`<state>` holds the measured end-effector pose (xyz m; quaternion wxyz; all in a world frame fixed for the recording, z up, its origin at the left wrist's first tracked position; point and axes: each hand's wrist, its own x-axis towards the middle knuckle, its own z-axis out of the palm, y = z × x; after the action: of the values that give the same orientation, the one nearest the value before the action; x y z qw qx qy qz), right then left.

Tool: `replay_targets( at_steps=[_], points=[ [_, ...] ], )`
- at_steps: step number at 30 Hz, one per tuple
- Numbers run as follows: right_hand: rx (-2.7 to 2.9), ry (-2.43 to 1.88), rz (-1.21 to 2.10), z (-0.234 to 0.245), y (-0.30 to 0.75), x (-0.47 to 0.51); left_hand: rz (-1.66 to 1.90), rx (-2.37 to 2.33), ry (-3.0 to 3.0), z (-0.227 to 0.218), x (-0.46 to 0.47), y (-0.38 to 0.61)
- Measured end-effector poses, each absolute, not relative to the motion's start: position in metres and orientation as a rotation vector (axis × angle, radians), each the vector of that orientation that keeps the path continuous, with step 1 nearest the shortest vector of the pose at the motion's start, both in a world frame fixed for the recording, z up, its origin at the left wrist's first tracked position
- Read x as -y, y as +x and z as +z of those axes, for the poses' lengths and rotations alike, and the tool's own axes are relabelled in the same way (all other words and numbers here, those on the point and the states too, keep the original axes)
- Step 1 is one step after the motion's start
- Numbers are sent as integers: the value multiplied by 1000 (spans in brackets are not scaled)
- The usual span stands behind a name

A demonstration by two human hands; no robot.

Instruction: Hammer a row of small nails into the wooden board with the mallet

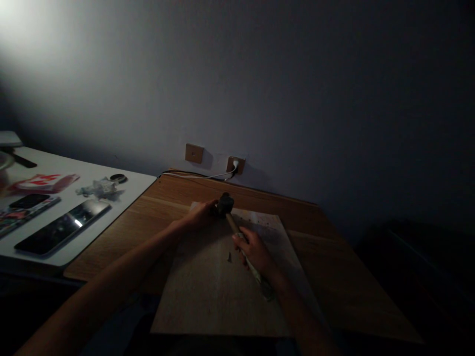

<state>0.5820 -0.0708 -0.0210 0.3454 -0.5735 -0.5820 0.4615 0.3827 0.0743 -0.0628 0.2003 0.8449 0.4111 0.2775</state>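
Note:
My right hand (pixel 255 251) is wrapped round the pale wooden handle of a hammer (pixel 230 217), whose dark head (pixel 225 203) rests near the far edge of a light wooden board (pixel 218 291). My left hand (pixel 202 214) sits just left of the hammer head, fingers pinched together on something too small and dark to make out. A small dark nail (pixel 229 257) lies on the board just left of my right hand.
The board lies on a brown wooden table (pixel 334 267) against a wall with two sockets (pixel 235 164) and a white cable. A white desk (pixel 122 190) at left holds two phones (pixel 63 226), a red packet, crumpled wrapping and a small round lid. The room is dim.

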Motion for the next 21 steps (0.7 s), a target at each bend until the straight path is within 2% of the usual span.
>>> replay_targets(
  at_steps=[14, 21],
  points=[
    [1527, -1493, 1177, -26, 584, 75, 802, -1096, 2388, -60, -74, 380],
    [1474, -1495, 1208, -26, 604, 97, 902, -828, 2900, -29, -41, 374]
  ],
)
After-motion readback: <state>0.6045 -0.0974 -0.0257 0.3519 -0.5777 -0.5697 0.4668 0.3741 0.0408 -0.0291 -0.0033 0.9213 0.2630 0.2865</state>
